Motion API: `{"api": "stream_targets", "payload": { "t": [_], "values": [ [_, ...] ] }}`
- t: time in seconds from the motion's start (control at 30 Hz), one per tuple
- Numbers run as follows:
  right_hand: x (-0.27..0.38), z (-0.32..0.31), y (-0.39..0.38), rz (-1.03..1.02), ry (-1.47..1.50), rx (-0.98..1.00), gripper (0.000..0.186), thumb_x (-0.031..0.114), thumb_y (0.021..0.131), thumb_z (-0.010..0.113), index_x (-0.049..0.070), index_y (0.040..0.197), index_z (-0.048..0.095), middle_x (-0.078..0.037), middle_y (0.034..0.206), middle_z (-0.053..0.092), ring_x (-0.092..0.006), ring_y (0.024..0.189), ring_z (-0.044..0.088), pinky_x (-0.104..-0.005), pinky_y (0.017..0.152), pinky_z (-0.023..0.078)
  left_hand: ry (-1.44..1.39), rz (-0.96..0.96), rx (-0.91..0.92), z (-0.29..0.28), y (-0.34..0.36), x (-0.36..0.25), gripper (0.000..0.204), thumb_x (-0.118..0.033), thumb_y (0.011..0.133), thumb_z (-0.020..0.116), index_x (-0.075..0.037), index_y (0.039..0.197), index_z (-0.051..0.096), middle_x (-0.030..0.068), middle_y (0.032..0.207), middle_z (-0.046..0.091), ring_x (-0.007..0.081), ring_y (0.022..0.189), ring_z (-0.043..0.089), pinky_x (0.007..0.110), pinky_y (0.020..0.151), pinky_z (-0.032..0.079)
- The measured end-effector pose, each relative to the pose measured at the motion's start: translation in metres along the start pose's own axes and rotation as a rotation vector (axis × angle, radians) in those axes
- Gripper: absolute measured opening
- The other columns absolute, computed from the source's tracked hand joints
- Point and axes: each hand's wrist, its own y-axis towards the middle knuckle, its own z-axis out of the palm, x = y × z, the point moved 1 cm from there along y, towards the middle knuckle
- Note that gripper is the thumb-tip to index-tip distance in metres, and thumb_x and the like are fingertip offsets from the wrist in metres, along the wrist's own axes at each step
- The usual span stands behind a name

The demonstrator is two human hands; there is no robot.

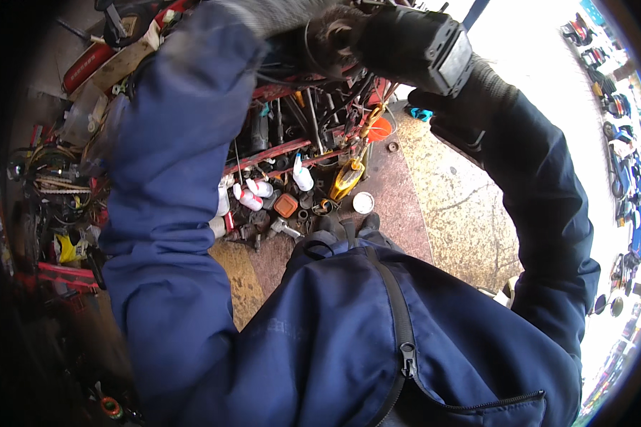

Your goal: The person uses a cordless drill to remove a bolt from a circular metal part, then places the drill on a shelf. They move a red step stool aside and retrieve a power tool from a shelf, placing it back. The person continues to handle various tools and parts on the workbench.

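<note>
My right hand [483, 94], in a dark glove, is closed round a black power tool [399, 44] at the top right. The tool's body points left, toward a rusty brown round part [331, 34]. Whether the two touch, I cannot tell. My left hand [281, 16], in a grey glove, reaches to the top edge beside that part. It is smeared by motion and its fingers are hidden. Below both hands a red rack [278, 151] holds several long-handled tools.
White spray bottles [303, 174], an orange-brown container [285, 206], a yellow chain hoist [347, 179] and a white tub [363, 203] stand or hang low ahead of my feet. An orange funnel-like piece [379, 129] is near the hoist. Cluttered parts [64, 178] fill the left; stocked shelves [623, 142] line the right.
</note>
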Motion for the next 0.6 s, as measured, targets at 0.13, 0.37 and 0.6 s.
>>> {"api": "stream_targets", "payload": {
  "t": [0.13, 0.37, 0.6],
  "values": [
    [0.015, 0.006, 0.009, -0.569, -1.340, -0.041, 0.015, 0.012, 0.078, 0.067, 0.007, 0.092, 0.065, -0.007, 0.087, 0.063, -0.0232, 0.076, 0.062, -0.0337, 0.063, 0.051, -0.077, -0.075, -0.198, -0.052, -0.034, -0.011, 0.016, -0.017, 0.091, 0.066, -0.002, 0.096, 0.063, 0.0056, 0.084, 0.066, 0.0173, 0.079, 0.062, 0.033, 0.069, 0.053],
    [0.038, -0.011, 0.017, -0.531, -0.810, 0.151, 0.026, 0.007, 0.085, 0.063, 0.002, 0.111, 0.063, -0.012, 0.108, 0.066, -0.0220, 0.104, 0.065, -0.0336, 0.093, 0.052, 0.659, 0.097, -0.014, 0.014, -0.028, 0.008, 0.025, -0.025, 0.087, 0.066, -0.007, 0.105, 0.063, 0.0128, 0.094, 0.066, 0.0241, 0.089, 0.063, 0.035, 0.081, 0.051],
    [0.016, -0.006, 0.015, -0.546, -0.994, 0.035, 0.020, 0.010, 0.080, 0.065, 0.005, 0.100, 0.066, -0.009, 0.099, 0.066, -0.0223, 0.093, 0.065, -0.0335, 0.079, 0.053, 0.709, -0.130, 0.373, 0.040, 0.007, 0.021, 0.036, -0.044, 0.091, 0.056, -0.015, 0.110, 0.063, 0.0105, 0.114, 0.065, 0.0287, 0.106, 0.062, 0.040, 0.093, 0.049]
  ]
}}
